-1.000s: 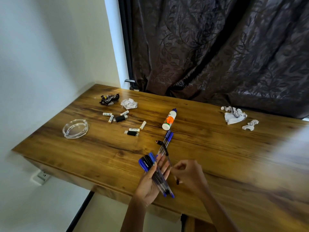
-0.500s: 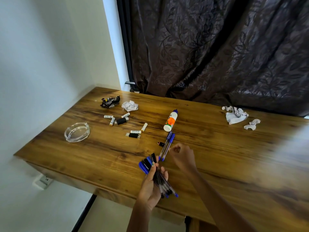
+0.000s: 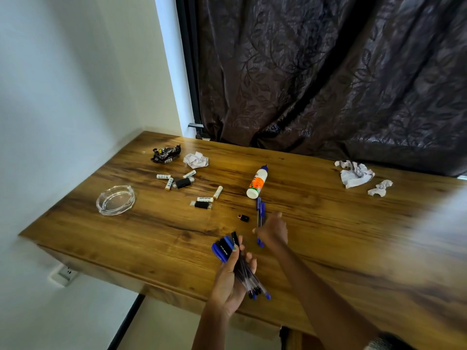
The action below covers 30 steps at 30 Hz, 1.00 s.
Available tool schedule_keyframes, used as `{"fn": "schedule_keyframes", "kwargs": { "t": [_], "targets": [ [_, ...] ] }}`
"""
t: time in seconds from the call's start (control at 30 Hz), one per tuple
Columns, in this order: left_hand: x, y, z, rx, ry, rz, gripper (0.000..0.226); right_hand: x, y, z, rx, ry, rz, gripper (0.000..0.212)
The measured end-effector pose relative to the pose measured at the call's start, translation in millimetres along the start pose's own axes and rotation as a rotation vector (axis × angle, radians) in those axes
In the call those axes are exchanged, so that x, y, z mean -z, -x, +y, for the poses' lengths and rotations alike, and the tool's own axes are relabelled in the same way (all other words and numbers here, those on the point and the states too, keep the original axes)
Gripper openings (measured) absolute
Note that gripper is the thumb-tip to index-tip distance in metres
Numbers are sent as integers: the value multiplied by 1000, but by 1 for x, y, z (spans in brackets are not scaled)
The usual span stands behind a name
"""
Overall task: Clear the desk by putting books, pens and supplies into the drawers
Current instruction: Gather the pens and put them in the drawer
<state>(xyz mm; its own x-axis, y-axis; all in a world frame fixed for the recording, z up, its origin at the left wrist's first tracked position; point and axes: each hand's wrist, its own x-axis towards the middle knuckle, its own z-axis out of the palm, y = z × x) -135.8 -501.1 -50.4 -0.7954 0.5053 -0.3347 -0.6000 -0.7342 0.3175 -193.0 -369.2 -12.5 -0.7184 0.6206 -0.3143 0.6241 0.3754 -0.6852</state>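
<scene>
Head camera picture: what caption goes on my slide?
Left hand grips a bundle of pens; right hand picks up more.

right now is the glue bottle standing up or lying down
Lying down. The glue bottle rests on its side on the desk, blue cap pointing toward the curtain.

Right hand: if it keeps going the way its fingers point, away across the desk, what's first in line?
The blue pens the right hand is already at. Beyond them, likely the glue bottle lying on the desk; depth is uncertain from one view.
</scene>
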Motion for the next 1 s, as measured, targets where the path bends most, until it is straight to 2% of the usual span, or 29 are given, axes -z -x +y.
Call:
{"fn": "schedule_keyframes", "kwargs": {
  "t": [0.27, 0.4, 0.47, 0.6, 0.67, 0.8, 1.0],
  "targets": [
    [-7, 5, 0, 36, -16, -4, 78, 31, -12, 20, -81, 75, -31, 27],
    [-11, 10, 2, 63, -23, 27, 42, 48, -12, 36, -71, 117, 5, 16],
    [-15, 13, 2, 73, -46, 50, 40, 60, -6, 42, -90, 26, -40, 9],
    [-24, 16, 1, 78, -115, 101, 40, 80, 34, 53, -88, -371, -331, 7],
    [-27, 15, -1, 89, -145, 116, 37, 84, 61, 61, -26, -394, -443, 13],
    [-30, 27, -12, 180, -277, 89, 36, 80, 105, 78, 55, -255, -483, 11],
    [-34, 56, -35, 306, -359, -10, 42, 94, 141, 109, 110, -242, -470, 4]
  ]
}}
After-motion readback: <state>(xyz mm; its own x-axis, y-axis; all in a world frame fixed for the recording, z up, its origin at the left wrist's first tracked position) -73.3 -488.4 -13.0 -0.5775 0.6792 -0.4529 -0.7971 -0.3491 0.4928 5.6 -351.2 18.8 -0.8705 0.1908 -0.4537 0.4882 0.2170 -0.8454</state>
